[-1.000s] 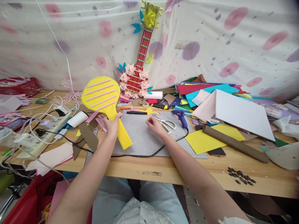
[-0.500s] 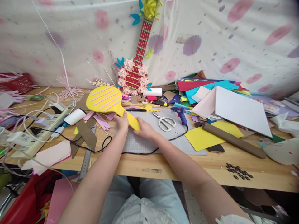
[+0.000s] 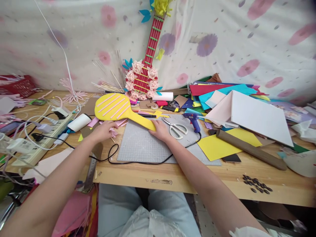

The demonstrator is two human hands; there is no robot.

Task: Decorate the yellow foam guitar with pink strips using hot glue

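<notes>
Head view: right hand (image 3: 161, 130) pinches yellow paddle (image 3: 116, 108); left hand (image 3: 105, 130) touches pink strips (image 3: 114, 131).

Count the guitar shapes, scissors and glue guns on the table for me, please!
Guitar shapes: 2, the yellow guitar cutout held at its neck by the right hand, and the red flower guitar.
Scissors: 1
Blue glue gun: 1
Total: 4
The left hand rests on pink strips.
</notes>
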